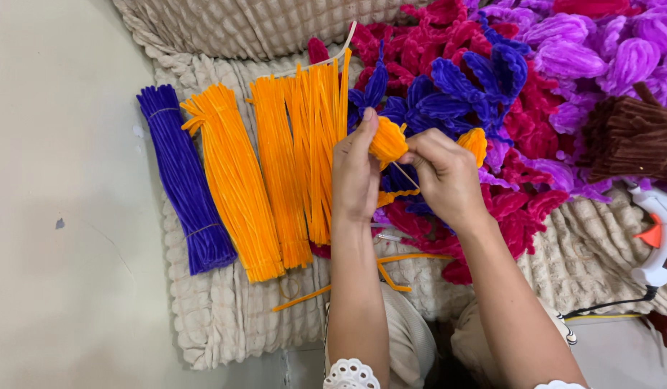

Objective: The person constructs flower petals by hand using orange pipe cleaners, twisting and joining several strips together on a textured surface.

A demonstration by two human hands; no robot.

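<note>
So the whole setup sits on a beige waffle-textured blanket spread over a pale floor. Biggest chunk on it is the heap of finished flowers: magenta ones running from top middle down to the right, lilac ones in the top right corner, and a cluster of dark blue ones right above the hands. A brown bundle of stems lies at the right edge.

Left half is straight pipe-cleaner bundles laid side by side: three orange bundles and one purple bundle furthest left, banded. A white glue gun with an orange trigger sits at the far right, cord trailing off. A few loose orange pieces lie below the wrists.

Both hands meet mid-frame over the flower heap. The left hand is closed around an orange bud, thumb up along it. The right hand is pinched shut on the same bud from the other side, with a thin stick poking down between them.
</note>
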